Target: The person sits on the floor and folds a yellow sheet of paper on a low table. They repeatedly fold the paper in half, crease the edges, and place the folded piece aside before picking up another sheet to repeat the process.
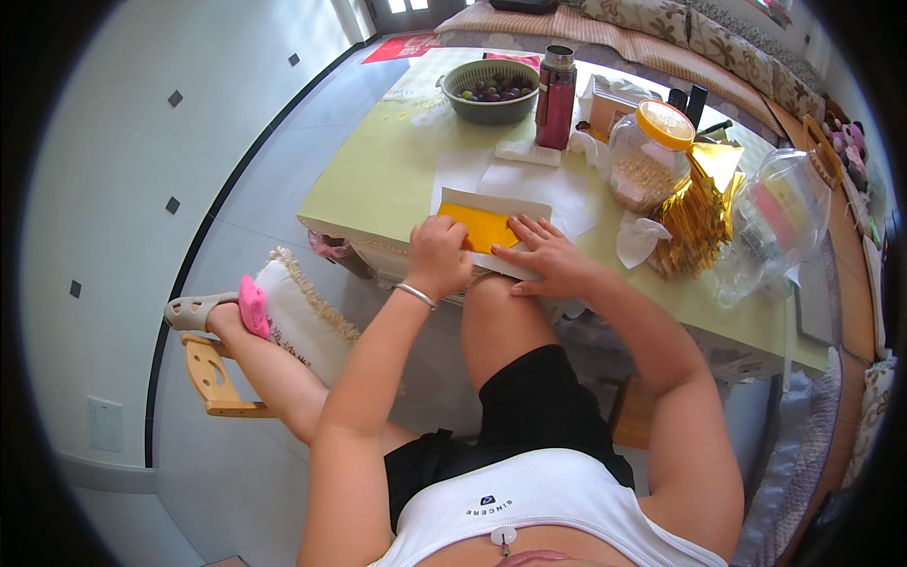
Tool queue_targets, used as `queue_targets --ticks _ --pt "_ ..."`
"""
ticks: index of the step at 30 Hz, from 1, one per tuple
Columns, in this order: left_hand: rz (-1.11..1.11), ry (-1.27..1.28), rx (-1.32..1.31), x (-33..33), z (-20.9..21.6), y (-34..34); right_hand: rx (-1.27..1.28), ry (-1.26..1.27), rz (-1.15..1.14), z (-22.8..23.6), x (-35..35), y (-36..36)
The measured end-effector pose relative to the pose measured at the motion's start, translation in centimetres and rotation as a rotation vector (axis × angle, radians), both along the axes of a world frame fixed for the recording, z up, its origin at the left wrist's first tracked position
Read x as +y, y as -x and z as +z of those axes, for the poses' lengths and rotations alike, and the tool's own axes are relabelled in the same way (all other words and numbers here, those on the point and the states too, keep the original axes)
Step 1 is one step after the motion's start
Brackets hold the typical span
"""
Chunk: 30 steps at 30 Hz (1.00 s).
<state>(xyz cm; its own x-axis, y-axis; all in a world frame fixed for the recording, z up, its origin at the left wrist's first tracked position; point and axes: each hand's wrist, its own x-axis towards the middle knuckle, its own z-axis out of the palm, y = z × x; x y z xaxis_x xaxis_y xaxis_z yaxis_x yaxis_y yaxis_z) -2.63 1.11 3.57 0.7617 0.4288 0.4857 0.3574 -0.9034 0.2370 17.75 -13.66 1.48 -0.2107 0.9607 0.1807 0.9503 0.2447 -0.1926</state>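
A yellow-orange sheet of paper [480,227] lies on a white sheet [515,203] at the near edge of the table, just above my knee. My left hand [439,255] is closed, its curled fingers on the left end of the yellow paper. A silver bangle circles that wrist. My right hand [548,255] lies flat with spread fingers, the fingertips on the paper's right end and the palm over the white sheet. To the right is a heap of shiny gold paper strips or folded pieces [694,222], apart from both hands.
The table [378,180] also bears a grey-green colander [491,111] of grapes, a dark red flask [556,104], a small white bar-like object [527,153], a yellow-lidded jar [647,170] and a large clear plastic jar [779,208]. A wooden stool [213,378] and a cushion [298,312] are at left.
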Motion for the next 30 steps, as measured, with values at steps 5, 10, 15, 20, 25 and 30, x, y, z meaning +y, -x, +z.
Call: queue_targets --ticks 5,10,15,20,25,30 --pt "-0.215 -0.256 -0.037 1.8 -0.4 2.5 0.146 0.026 0.066 1.1 -0.1 -0.4" --pt "-0.309 -0.148 -0.061 1.5 -0.9 2.7 0.248 0.065 0.103 1.9 0.0 -3.2" --pt "-0.417 0.111 -0.138 1.3 -0.7 2.1 0.532 -0.014 0.062 1.4 0.2 -2.5" --pt "-0.253 0.330 -0.075 1.7 -0.9 1.3 0.576 -0.053 -0.294 3.8 0.6 3.3" --pt "-0.113 0.335 -0.104 1.3 -0.8 -0.2 0.482 -0.321 -0.356 0.4 1.9 4.1" --pt "0.004 0.329 -0.098 1.5 -1.9 -0.6 0.436 -0.438 -0.348 -0.5 1.9 4.8"
